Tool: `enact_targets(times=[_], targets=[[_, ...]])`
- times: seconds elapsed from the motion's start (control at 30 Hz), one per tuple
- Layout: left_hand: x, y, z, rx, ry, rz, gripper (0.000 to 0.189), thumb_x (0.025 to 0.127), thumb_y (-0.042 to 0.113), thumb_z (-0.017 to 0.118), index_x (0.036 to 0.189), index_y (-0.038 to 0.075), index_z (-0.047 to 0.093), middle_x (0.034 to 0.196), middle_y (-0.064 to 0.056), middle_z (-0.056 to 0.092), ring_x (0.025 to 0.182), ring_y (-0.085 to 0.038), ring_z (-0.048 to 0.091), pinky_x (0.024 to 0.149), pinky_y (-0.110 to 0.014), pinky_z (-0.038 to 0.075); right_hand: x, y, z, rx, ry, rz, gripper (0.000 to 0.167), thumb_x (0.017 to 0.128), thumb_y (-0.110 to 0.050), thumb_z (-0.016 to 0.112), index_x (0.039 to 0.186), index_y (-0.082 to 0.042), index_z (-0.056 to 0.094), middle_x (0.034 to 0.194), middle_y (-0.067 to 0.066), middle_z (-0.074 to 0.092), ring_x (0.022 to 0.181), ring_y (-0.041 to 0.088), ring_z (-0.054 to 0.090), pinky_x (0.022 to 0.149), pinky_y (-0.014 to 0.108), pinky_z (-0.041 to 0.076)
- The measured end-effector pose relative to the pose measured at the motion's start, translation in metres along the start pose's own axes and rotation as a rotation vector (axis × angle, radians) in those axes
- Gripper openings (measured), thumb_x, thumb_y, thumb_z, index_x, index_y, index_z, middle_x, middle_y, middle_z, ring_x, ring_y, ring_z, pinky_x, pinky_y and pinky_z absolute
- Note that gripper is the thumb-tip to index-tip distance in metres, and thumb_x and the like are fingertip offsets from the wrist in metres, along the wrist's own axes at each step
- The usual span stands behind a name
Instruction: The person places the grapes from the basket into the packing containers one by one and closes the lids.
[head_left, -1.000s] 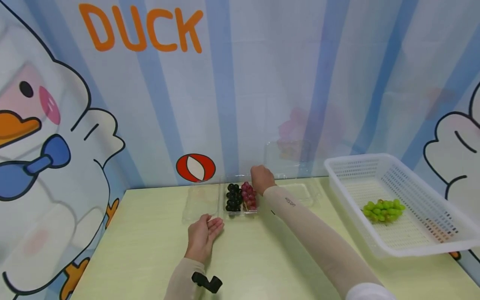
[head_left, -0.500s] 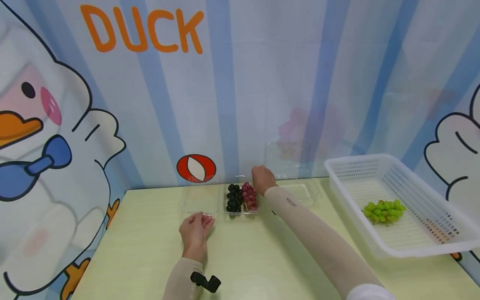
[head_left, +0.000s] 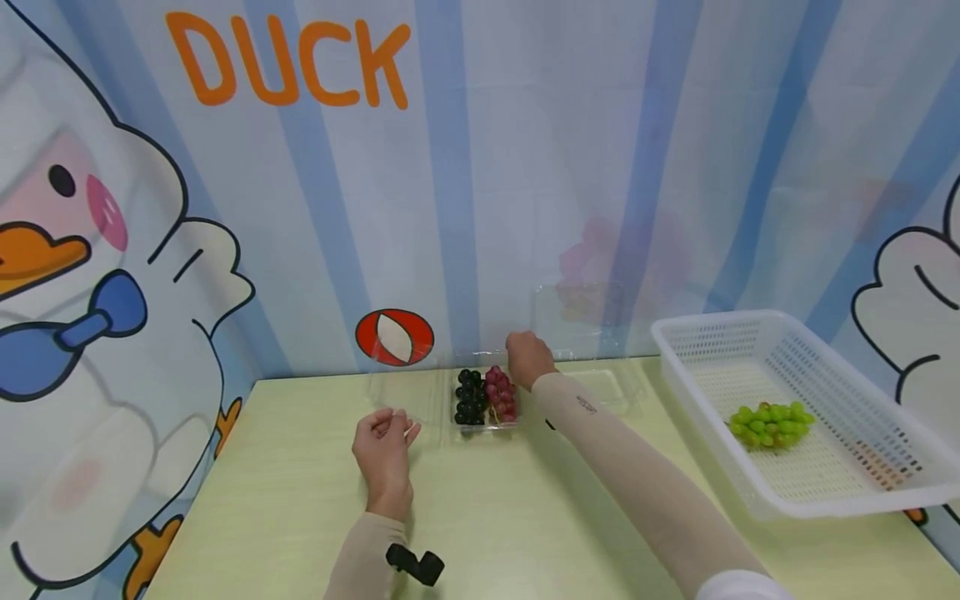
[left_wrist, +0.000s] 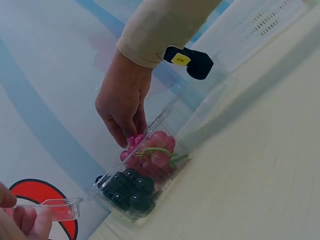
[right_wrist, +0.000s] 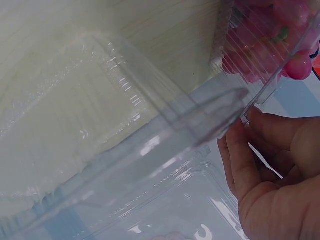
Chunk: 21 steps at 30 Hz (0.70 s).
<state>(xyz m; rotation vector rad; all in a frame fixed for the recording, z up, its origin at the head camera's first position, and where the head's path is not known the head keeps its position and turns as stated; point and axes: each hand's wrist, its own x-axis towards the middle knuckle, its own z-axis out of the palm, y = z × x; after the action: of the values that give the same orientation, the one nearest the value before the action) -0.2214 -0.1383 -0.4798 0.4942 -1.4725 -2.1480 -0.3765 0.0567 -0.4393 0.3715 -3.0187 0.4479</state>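
Observation:
A clear plastic clamshell box (head_left: 491,428) stands near the back of the table. Black grapes (head_left: 470,398) fill its left side and red grapes (head_left: 501,395) its right. Its clear lid (head_left: 408,390) is folded out to the left. My left hand (head_left: 384,458) pinches the lid's front edge between thumb and fingers, holding it above the table; the lid's rim (left_wrist: 65,204) also shows in the left wrist view. My right hand (head_left: 531,360) pinches the box's rim at the back right, beside the red grapes; the pinch shows up close in the right wrist view.
Right of the box stands another clear plastic box (head_left: 606,388), its lid (head_left: 577,310) raised against the printed backdrop. A white perforated basket (head_left: 795,503) at the right holds a bunch of green grapes (head_left: 772,426). The backdrop (head_left: 525,167) rises behind the table's rear edge.
My left hand has gone from an opened palm beside the lid to pinching its front edge, moving left and slightly up. The lid's front now tilts upward. The right hand keeps its place.

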Motion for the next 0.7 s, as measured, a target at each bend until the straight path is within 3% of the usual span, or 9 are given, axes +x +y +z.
enact_targets(times=[0.17, 0.43, 0.6, 0.7], targets=[[-0.002, 0.004, 0.004, 0.041, 0.003, 0.076, 0.023, 0.098, 0.003, 0.064, 0.116, -0.007, 0.054, 0.096, -0.011, 0.058, 0.079, -0.014, 0.065, 0.073, -0.028, 0.061, 0.0, 0.002, 0.0, 0.024, -0.001, 0.001, 0.019, 0.099, 0.004, 0.058, 0.111, 0.002, 0.073, 0.111, 0.016, 0.075, 0.1, 0.031, 0.073, 0.088, 0.042, 0.059], [-0.005, 0.008, 0.011, 0.195, 0.0, 0.202, 0.018, 0.098, 0.006, 0.066, 0.111, -0.004, 0.061, 0.099, -0.017, 0.062, 0.081, -0.014, 0.063, 0.072, -0.024, 0.06, 0.001, 0.007, 0.0, 0.082, -0.013, 0.011, 0.023, 0.099, 0.002, 0.058, 0.117, 0.003, 0.073, 0.12, 0.017, 0.072, 0.111, 0.033, 0.07, 0.095, 0.043, 0.056], [-0.009, 0.01, 0.015, 0.309, -0.043, 0.291, 0.013, 0.098, 0.009, 0.066, 0.108, 0.001, 0.064, 0.098, -0.014, 0.065, 0.083, -0.017, 0.063, 0.07, -0.02, 0.057, 0.004, 0.008, -0.002, 0.137, -0.044, 0.04, 0.022, 0.102, -0.011, 0.062, 0.114, 0.001, 0.075, 0.115, 0.016, 0.074, 0.104, 0.03, 0.071, 0.088, 0.042, 0.059], [-0.01, 0.01, 0.018, 0.37, -0.061, 0.34, 0.012, 0.097, 0.011, 0.068, 0.107, 0.004, 0.065, 0.097, -0.011, 0.067, 0.085, -0.019, 0.063, 0.068, -0.018, 0.052, 0.005, 0.008, -0.003, 0.169, -0.054, 0.041, 0.025, 0.103, -0.016, 0.06, 0.112, 0.001, 0.077, 0.107, 0.014, 0.076, 0.089, 0.025, 0.07, 0.077, 0.037, 0.058]])
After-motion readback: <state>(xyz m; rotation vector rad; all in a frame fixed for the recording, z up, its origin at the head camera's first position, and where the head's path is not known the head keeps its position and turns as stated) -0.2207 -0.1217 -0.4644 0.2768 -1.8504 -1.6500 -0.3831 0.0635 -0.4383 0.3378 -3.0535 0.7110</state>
